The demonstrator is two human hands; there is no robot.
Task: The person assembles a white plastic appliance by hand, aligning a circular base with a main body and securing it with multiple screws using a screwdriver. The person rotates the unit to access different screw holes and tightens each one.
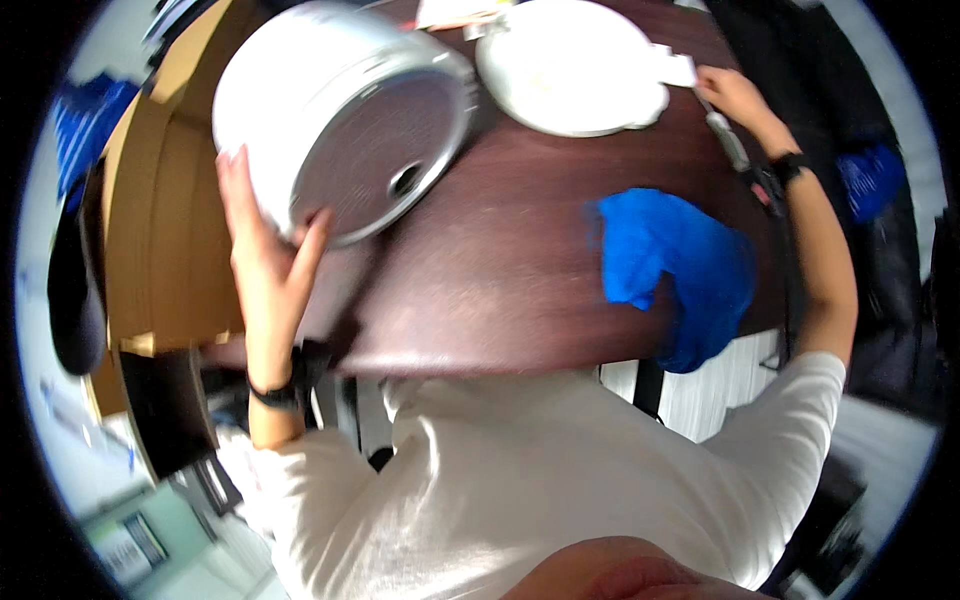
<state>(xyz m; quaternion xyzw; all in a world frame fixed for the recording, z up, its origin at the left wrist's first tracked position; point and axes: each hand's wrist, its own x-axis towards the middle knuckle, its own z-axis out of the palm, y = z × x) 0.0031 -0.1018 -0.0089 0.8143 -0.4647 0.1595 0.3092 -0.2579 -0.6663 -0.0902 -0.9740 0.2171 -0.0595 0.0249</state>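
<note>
My left hand [265, 240] is closed on the lower left side of a white drum-shaped container [275, 85], its thumb near the rim. The container is tilted, with a silvery rim and a dark round face [385, 150] that has a small round hole near its edge. At the far right, my right hand [735, 98] has its fingers closed at a small white tab [678, 70] beside a round white lid-like piece [570, 70]. Whether the tab belongs to that piece I cannot tell. A crumpled blue cloth [685, 255] lies near the table's front right edge.
The dark brown table [480, 270] has a curved front edge. A thin grey tool or cord end [730, 145] lies by my right wrist. Pale papers [460, 12] are at the back. To the left stands a cardboard box [170, 230]; dark fabric [850, 100] lies beyond the right edge.
</note>
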